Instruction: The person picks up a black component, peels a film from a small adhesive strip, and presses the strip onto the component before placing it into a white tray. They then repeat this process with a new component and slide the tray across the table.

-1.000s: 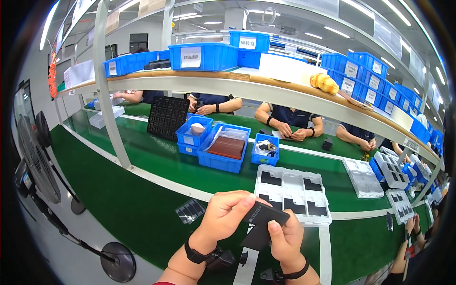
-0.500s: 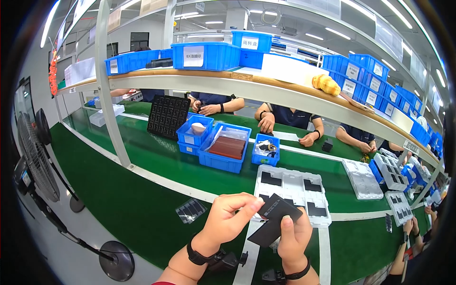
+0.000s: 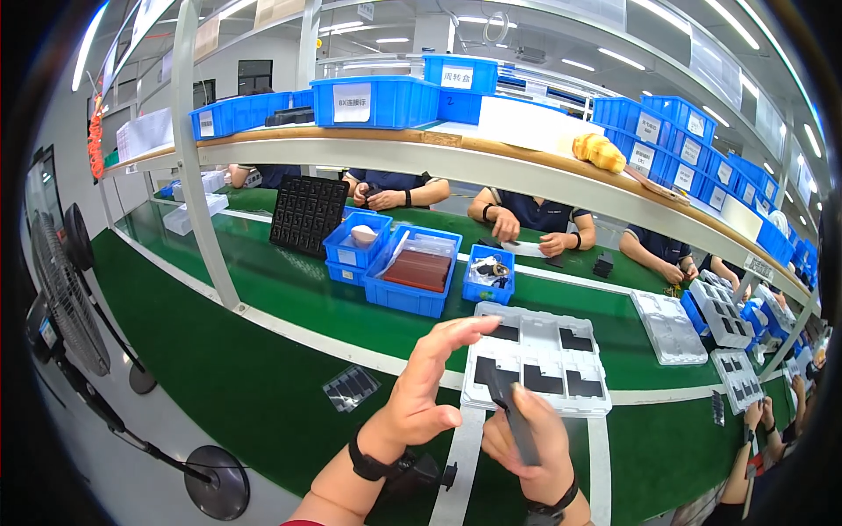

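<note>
Left hand [image 3: 423, 390]: raised, open, fingers [image 3: 456, 333] extended and spread, holding nothing, wrist banded in black. Right hand [image 3: 531, 443]: lower, fingers curled closed in a grip, black band at wrist.

Hands: two, bare. Left hand [image 3: 430, 386]: black wrist strap. Right hand [image 3: 526, 438]: black wristband. Forearms bare; red sleeve edge, left.

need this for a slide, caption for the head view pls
Right hand grips a flat black part edge-on, left hand open beside it, above a clear compartment tray.
</note>
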A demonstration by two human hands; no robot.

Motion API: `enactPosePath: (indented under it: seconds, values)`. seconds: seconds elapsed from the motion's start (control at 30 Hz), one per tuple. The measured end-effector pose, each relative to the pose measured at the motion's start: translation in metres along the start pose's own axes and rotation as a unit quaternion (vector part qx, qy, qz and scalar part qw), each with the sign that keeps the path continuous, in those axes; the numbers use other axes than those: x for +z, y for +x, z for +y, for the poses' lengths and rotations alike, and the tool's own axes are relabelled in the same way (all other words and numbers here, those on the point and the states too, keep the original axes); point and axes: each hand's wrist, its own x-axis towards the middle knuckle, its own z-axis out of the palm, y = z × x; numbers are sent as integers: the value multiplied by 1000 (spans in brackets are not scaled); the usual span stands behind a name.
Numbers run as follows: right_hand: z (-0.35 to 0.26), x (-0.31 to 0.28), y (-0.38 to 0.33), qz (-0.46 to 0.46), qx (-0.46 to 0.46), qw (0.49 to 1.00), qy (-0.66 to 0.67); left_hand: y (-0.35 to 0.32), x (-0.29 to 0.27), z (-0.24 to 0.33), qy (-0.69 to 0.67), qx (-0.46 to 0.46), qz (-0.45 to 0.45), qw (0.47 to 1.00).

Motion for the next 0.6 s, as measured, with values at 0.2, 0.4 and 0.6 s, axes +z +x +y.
enactPosePath:
  seconds: [0.2,0.4,0.6]
  values:
    - [14,-3,7,-94,205,970,96,-2,-12,-8,-86,67,-77,991]
    - [20,-23,18,-56,-122,941,-309,-2,-7,12,18,64,17,998]
    - [-6,-7,2,35,-295,899,-322,4,-2,25,196,38,77,977]
